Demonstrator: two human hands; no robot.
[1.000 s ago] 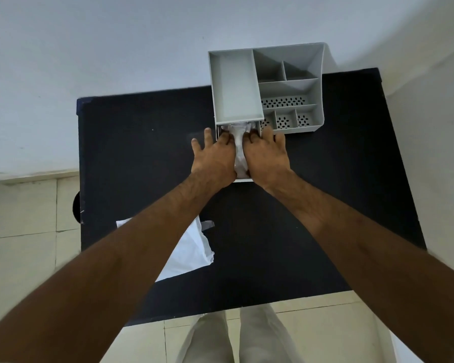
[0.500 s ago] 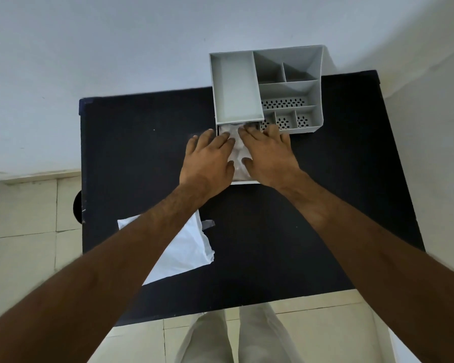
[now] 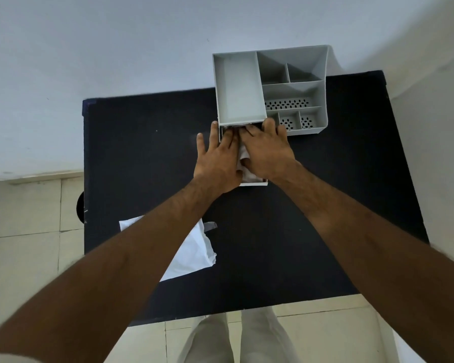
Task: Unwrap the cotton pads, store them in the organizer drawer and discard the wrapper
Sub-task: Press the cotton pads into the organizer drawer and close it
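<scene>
No readable text, labels, brands or numbers are showing anywhere you're looking. The gray organizer (image 3: 294, 85) is showing only plain walls and perforated slots, the white wrapper (image 3: 192, 252) is looking blank, and the black table (image 3: 147, 153) is carrying no markings.

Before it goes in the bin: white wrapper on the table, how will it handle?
The wrapper looks like thin film, crumpled at its right edge, so probably floppy and very light. It lies flat on the black table, so pinching an edge likely beats a top grab. A push may just slide it.
</scene>
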